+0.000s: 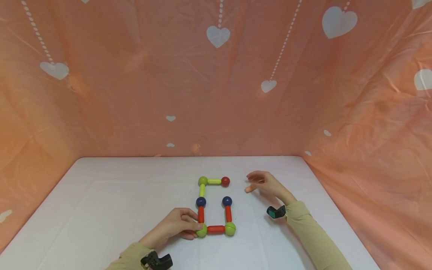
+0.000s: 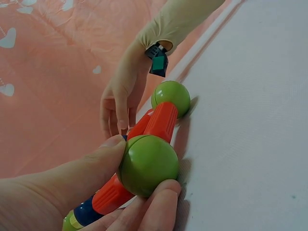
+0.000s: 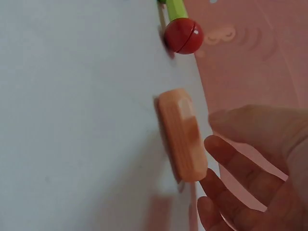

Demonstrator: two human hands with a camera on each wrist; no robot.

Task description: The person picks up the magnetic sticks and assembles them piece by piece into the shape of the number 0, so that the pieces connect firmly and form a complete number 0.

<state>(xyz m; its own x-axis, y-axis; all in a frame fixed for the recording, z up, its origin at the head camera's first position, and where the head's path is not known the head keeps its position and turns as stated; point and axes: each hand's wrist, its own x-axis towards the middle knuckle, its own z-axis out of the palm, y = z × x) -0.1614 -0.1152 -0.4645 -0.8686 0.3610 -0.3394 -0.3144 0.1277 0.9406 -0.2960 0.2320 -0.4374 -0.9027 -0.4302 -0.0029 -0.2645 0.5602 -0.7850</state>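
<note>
On the white table lies a figure of magnetic rods and balls. My left hand pinches its near-left green ball between thumb and fingers. From that ball a red rod runs to another green ball, and one more red rod leads to a blue ball. Yellow-green rods link upward to a green ball and a red ball. My right hand is spread loosely beside an orange rod; whether a fingertip touches it, I cannot tell.
A second blue ball tops the figure's right side, apart from the red ball. A pink-orange cloth with white hearts hangs behind the table and at both sides. Each wrist wears a black device.
</note>
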